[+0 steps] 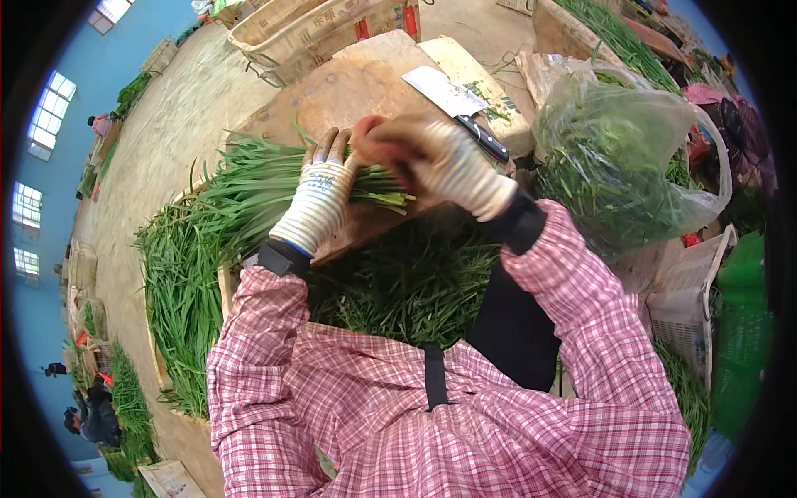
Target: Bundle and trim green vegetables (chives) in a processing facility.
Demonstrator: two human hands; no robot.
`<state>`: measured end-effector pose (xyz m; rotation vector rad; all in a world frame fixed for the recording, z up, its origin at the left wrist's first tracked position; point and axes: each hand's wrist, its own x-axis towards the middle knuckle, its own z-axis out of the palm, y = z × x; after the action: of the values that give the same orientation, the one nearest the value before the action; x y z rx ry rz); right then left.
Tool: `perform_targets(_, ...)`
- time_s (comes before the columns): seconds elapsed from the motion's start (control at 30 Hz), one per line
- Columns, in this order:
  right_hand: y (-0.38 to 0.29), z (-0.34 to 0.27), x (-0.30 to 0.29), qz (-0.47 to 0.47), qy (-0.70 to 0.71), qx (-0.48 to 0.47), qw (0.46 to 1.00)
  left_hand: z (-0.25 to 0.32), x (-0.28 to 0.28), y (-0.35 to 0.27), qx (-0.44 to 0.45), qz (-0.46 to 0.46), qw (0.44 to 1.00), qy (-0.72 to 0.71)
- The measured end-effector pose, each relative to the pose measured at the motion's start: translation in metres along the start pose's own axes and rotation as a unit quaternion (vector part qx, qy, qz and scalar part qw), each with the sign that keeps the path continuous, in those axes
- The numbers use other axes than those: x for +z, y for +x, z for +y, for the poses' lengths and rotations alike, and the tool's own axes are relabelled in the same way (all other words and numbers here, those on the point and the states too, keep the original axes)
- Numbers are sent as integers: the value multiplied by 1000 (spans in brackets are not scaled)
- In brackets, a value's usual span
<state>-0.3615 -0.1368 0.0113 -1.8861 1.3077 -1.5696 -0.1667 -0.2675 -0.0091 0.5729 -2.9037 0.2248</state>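
Note:
A bundle of long green leafy stalks point(268, 180) lies across a wooden board point(324, 93), its pale cut ends to the right. My left hand point(324, 180), in a striped knit glove with brown fingers, rests over the bundle near those ends; whether its fingers grip is unclear. Just right of it is my right hand point(436, 155), gloved too and blurred, above the cut ends, with something reddish at its fingers that I cannot make out. Beyond the right hand a cleaver point(445, 90) with a black handle lies on the board, its handle pointing towards me.
More green stalks point(180, 299) fill a crate at the left. Loose leaves point(398, 286) lie below the board, before my body. To the right stand a clear plastic bag point(622, 149) of greens and a white plastic basket point(682, 311). A large crate point(324, 37) stands beyond the board.

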Motion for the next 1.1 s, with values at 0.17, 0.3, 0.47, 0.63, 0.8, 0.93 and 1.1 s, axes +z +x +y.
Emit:
perform_targets(0.17, 2, 54, -28, 104, 293, 531, 788, 8, -20, -1, 37, -26, 999, 14)
perform_targets(0.3, 11, 29, -25, 117, -136, 227, 957, 10, -38, 19, -8, -77, 996, 35)
perform_targets(0.47, 27, 27, -32, -31, -161, 185, 969, -12, -53, 13, -90, 33, 993, 72)
perform_targets(0.63, -5, 82, -83, -122, -475, 318, 812, 5, -53, 14, -191, -35, 966, 171)
perform_targets(0.8, 4, 84, -69, -101, -486, 299, 815, -17, -33, -3, -163, -45, 980, 102)
perform_targets(0.93, -14, 116, -88, 14, -482, 128, 867, -33, -24, 22, -147, -65, 983, -90)
perform_targets(1.1, -19, 75, -91, 12, -332, 225, 916, -25, -16, 11, -145, -5, 989, -21)
